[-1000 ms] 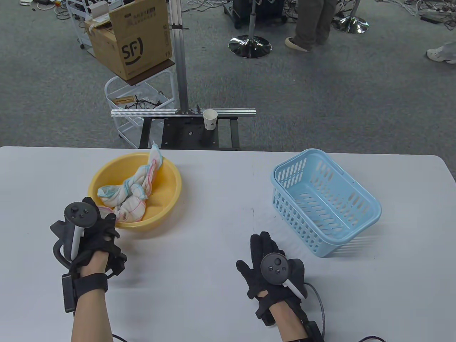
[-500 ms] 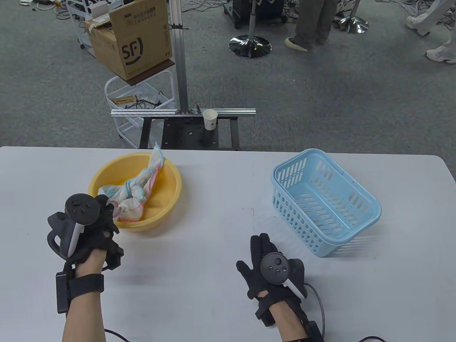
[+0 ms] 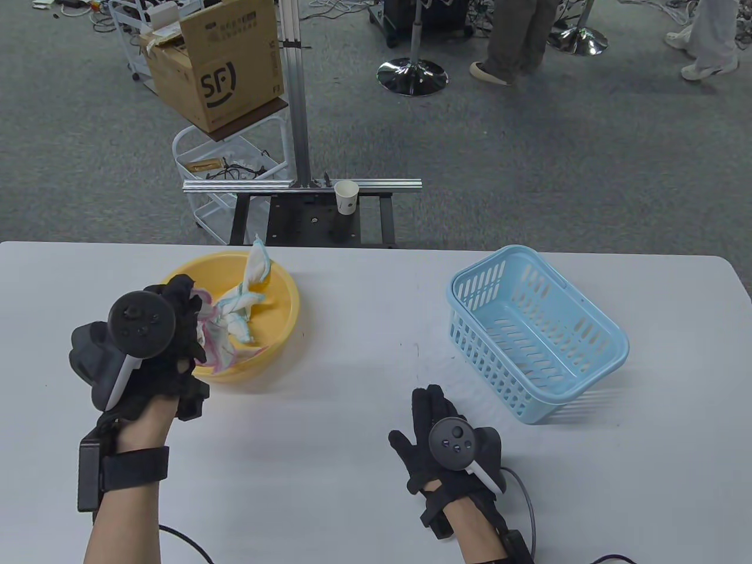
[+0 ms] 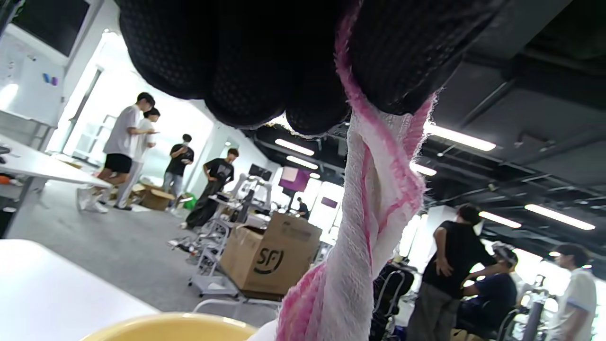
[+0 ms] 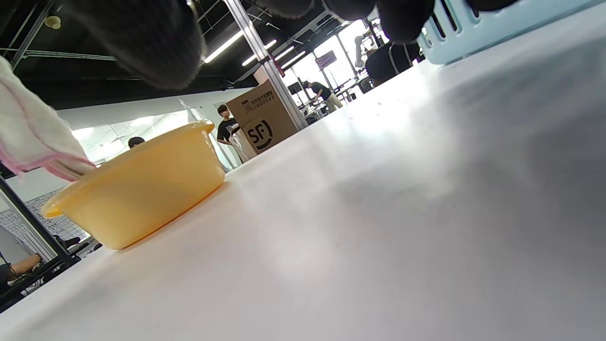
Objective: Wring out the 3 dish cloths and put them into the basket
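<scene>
A yellow bowl (image 3: 282,326) at the table's left holds white dish cloths with pink and blue edges. My left hand (image 3: 179,317) grips a pink-edged cloth (image 3: 220,341) and holds it lifted over the bowl's near rim; the left wrist view shows that cloth (image 4: 364,227) hanging twisted from my curled fingers (image 4: 246,71). Another cloth (image 3: 255,273) pokes up at the bowl's far rim. The light blue slatted basket (image 3: 587,376) stands at the right with nothing in it. My right hand (image 3: 432,411) lies flat on the table between bowl and basket, fingers straight.
A paper cup (image 3: 346,197) stands on a metal rail beyond the table's far edge. A cardboard box (image 3: 217,64) on a white cart and people's legs (image 3: 517,41) are on the floor behind. White tabletop (image 3: 352,470) lies between the hands.
My left hand moved forward over the bowl and lifted a pink-edged cloth up out of the pile. The right hand stayed still.
</scene>
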Tool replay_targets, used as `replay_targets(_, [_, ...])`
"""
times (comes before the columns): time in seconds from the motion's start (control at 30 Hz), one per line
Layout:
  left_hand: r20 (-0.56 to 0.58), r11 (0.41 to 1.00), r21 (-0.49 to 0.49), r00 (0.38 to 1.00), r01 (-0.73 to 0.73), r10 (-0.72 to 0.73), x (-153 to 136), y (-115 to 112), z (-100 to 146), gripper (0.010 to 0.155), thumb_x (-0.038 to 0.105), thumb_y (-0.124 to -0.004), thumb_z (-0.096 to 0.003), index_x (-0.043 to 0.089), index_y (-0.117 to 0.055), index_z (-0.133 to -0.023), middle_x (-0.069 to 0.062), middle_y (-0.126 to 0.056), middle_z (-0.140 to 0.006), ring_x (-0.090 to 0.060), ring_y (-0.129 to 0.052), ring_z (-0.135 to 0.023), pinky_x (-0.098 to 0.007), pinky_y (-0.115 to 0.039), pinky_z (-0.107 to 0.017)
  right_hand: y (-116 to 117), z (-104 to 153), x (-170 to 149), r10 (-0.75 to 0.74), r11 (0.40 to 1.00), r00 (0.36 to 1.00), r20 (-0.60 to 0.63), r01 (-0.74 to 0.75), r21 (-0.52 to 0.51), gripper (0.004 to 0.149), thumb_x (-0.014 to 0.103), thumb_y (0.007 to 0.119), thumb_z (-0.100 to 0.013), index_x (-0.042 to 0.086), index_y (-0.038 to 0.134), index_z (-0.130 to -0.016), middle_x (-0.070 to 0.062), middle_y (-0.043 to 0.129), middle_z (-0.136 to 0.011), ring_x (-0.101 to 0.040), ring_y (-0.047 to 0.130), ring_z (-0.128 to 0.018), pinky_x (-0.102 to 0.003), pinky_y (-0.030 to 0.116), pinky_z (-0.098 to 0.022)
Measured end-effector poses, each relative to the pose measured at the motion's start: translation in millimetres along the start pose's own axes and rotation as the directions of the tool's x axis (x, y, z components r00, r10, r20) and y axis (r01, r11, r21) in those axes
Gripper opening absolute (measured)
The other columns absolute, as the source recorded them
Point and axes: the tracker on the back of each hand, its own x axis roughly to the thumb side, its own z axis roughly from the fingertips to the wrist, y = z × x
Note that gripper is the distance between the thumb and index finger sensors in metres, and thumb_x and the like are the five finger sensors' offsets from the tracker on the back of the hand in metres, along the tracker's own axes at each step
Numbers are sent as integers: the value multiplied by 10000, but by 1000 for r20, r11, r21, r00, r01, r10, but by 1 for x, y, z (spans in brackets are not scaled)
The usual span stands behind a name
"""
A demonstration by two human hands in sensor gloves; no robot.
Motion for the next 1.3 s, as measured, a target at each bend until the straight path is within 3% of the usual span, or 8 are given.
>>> replay_targets(0.27, [141,997,69,990,-26,16,42,30,13,469,407,-868,-460,298,-859,-915,71,-930,-774,-221,-961,-627,-488,-792,-576,-2,2,3,-3,1000,1000,23,4,-23,832,570,709,-549,117,265,-1088,-251,259,-1144,-563,399,-1031,-759,407,-675])
replay_targets(0.53, [277,995,82,961,-52,28,82,43,33,472,405,-867,-461,303,-856,-922,73,-928,-786,-224,-960,-643,-489,-787,-587,-10,5,12,-26,990,993,117,41,-132,837,585,703,-540,120,271,-1085,-239,266,-1144,-553,376,-1037,-762,382,-677])
replay_targets(0.83, [408,999,-4,912,-38,36,120,25,54,472,400,-870,-459,319,-861,-923,73,-930,-809,-234,-960,-680,-498,-777,-606,-23,12,24,-57,945,958,280,142,-294,867,644,689,-505,152,269,-1082,-226,278,-1142,-538,389,-1038,-754,386,-683])
replay_targets(1.03, [552,993,-113,831,-10,71,154,4,76,472,397,-870,-459,330,-860,-926,74,-926,-831,-237,-956,-715,-502,-767,-625,-30,18,32,-28,908,937,349,170,-382,907,674,694,-481,171,229,-1076,-214,275,-1140,-527,405,-1036,-747,398,-685])
replay_targets(1.3, [679,977,-213,720,5,144,190,-12,107,471,391,-873,-458,336,-863,-925,72,-918,-857,-245,-934,-779,-510,-741,-659,-34,20,31,-35,880,926,377,207,-427,1007,704,747,-441,222,109,-1053,-152,310,-1150,-518,418,-1031,-735,406,-692])
